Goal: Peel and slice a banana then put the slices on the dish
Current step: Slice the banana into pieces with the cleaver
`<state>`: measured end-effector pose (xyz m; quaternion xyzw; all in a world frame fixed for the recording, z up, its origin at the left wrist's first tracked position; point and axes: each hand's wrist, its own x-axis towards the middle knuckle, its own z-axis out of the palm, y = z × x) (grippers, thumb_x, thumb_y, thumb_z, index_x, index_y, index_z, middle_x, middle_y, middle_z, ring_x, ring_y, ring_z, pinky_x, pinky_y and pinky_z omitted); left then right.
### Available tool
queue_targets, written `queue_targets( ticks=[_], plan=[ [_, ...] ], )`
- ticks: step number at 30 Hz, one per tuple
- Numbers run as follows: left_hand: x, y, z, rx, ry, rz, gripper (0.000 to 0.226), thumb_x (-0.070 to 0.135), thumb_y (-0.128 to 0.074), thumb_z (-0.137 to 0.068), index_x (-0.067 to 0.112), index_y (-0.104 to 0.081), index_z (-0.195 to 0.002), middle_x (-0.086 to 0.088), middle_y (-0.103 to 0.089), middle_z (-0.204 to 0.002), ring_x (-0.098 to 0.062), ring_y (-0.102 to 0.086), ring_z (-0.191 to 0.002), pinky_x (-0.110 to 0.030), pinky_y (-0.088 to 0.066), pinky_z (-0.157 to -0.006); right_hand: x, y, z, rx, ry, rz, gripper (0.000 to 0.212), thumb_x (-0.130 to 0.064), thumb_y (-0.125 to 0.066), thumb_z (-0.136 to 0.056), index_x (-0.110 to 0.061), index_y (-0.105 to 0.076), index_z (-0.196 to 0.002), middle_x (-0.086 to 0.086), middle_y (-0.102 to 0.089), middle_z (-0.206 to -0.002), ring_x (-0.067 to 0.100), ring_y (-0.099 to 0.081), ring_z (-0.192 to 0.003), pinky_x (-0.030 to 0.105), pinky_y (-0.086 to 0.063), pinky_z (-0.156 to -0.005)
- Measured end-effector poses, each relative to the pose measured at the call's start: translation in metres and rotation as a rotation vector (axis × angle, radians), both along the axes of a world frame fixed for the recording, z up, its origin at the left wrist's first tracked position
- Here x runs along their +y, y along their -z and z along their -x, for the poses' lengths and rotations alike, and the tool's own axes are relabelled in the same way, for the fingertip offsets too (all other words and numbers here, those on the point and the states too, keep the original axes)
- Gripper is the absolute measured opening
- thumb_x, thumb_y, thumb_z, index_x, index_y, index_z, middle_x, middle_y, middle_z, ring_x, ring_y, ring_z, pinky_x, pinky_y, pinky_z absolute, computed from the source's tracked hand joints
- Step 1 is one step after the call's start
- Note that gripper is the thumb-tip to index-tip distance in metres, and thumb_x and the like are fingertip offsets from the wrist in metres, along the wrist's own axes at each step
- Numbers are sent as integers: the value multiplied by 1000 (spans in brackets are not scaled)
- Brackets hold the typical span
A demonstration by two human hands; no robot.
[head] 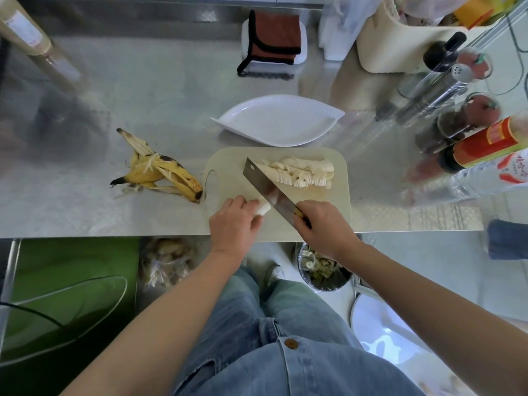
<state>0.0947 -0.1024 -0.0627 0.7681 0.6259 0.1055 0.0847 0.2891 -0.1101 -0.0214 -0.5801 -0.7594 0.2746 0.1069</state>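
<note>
On the pale cutting board [228,164] my left hand [233,222] grips a short peeled banana stub [263,208], most of it hidden under my fingers. My right hand [323,224] grips the handle of a cleaver [267,187]; the blade lies slantwise with its edge right beside the stub's cut end. Several banana slices [300,174] lie in rows across the far right of the board. A white leaf-shaped dish [278,121] sits just behind the board and holds nothing. The spotted yellow peel [160,174] lies on the steel counter left of the board.
Bottles, shakers and jars [457,115] crowd the counter's right side. A brown cloth on a white holder [273,38] stands at the back. Below the counter's front edge are a waste bin [323,270], a bag [165,261] and a green box [71,281].
</note>
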Motion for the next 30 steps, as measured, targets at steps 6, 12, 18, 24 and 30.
queue_targets(
  ticks=[6, 12, 18, 24, 30],
  plan=[
    [0, -1, -1, -2, -11, 6, 32, 28, -85, -64, 20, -73, -92, -2, -60, -74, -23, -57, -66, -23, -35, -45, 0, 1, 4, -11, 4, 17, 31, -13, -53, -90, -13, -36, -64, -2, -36, -57, 24, -38, -51, 40, -35, -50],
    [-1, -3, -1, 0, -18, 20, 30, 27, -85, -65, 20, -73, -92, -2, -60, -75, -23, -56, -67, -22, -31, -47, -2, 11, 9, -84, -22, 45, 24, -14, -49, -93, -13, -38, -72, 4, -42, -67, 27, -43, -57, 39, -38, -53],
    [-1, -3, 0, 7, -8, 19, 30, 26, -86, -65, 20, -73, -92, -2, -60, -75, -21, -56, -66, -21, -30, -47, -2, 15, 5, -40, 50, 13, 29, -14, -50, -93, -15, -34, -69, 0, -38, -62, 24, -39, -52, 35, -32, -48],
    [-2, -2, 0, 10, -12, 23, 31, 27, -86, -66, 20, -74, -93, -2, -61, -76, -22, -57, -66, -22, -33, -47, -1, 4, 7, -29, 1, -8, 29, -13, -52, -91, -14, -35, -67, -3, -36, -60, 22, -36, -52, 33, -28, -49],
    [-1, -1, 1, 16, -11, 18, 30, 27, -86, -65, 21, -75, -93, -2, -61, -75, -21, -57, -66, -21, -31, -47, -1, 3, 8, -65, -10, 19, 28, -13, -50, -92, -13, -35, -68, -2, -36, -62, 23, -38, -54, 32, -29, -52]
  ],
)
